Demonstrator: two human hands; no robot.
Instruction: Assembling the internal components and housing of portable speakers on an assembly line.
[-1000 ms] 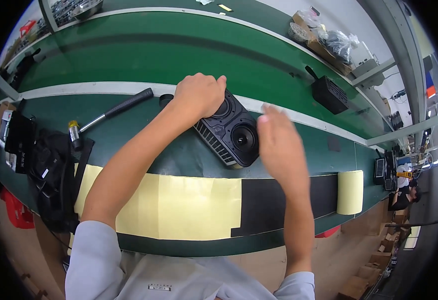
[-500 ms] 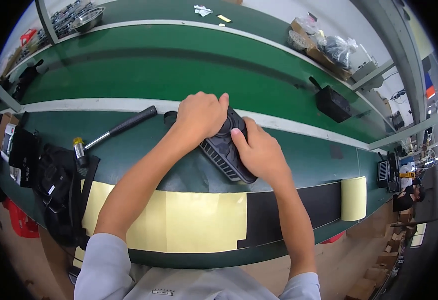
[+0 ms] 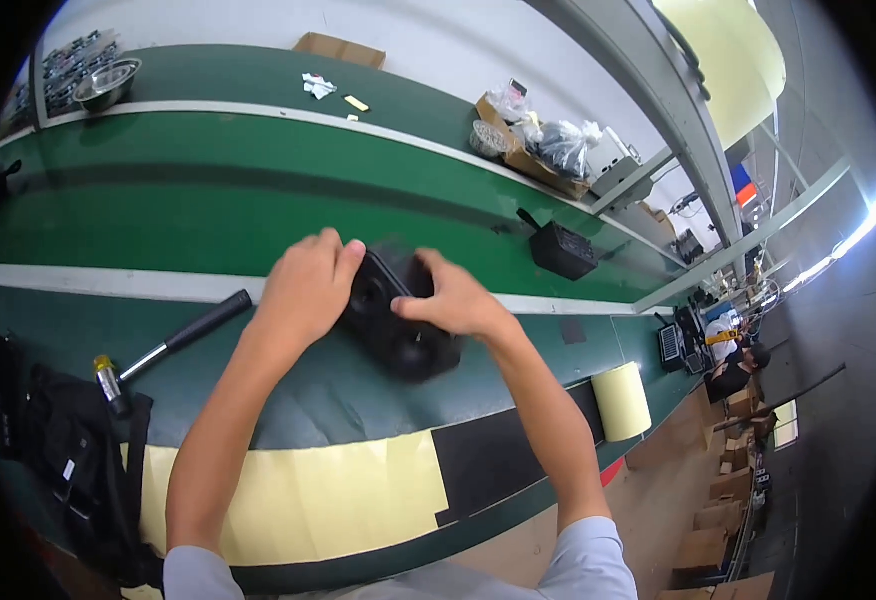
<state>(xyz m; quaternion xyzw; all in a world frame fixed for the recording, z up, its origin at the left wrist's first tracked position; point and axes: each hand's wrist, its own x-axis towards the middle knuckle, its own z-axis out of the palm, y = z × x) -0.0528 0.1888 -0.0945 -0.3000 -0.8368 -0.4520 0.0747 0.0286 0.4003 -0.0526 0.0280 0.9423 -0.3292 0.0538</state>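
Compared with half a second ago, the right hand does not lie over the lower part of the black speaker unit; it is now at the upper right side, with the thumb over the front, and the lower round driver shows again, blurred. This blur suggests, I think, that the unit is being turned between the two hands, not held at rest. The left hand grips the upper left side, and the right hand, as far as the blur permits to see, is closed on the unit too. The unit is over the worktop, near the white rail; whether it touches the surface, I cannot tell. The rail bounds the far side, and beyond it runs a green surface. To the left the hammer limits movement; toward the body, a bare stretch of worktop separates the unit from the yellow sheet, while rightward the paper roll stands well apart.
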